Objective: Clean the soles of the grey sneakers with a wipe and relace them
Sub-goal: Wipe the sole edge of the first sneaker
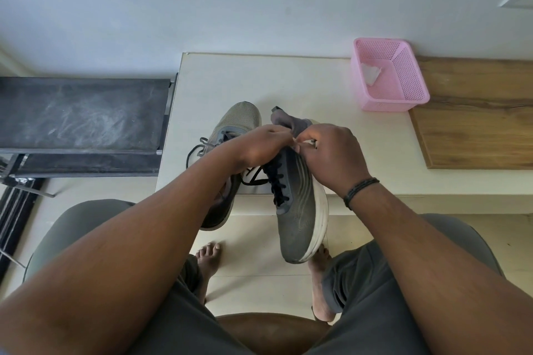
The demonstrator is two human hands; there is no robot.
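Working at the top eyelets, we have both hands bunched over the collar end of the near sneaker (300, 210), which is held up between the knees with its toe pointing back toward us and its white sole turned to the right. Our left hand (259, 147) and right hand (331, 155) meet fingertip to fingertip there, fingers curled; they appear to pinch the black lace (277, 179), though the exact pinch is hidden between the knuckles, so we cannot tell which hand holds which end.

To do this step well, we judge that we should keep the shoe steady with the heel of one palm, draw the lace snug row by row below the hands before tying, and keep the two ends even.

That sneaker is grey knit, darker toward the tongue, with a thick white midsole that looks fairly clean along its visible edge. Its lace is threaded through the rows just below our hands. The other sneaker (239, 121) lies just beyond and beneath the left hand on the pale table (360, 158), its lace loose in loops. Well beyond the right hand stands a pink basket (389, 75) with a crumpled white wipe (370, 73) inside.
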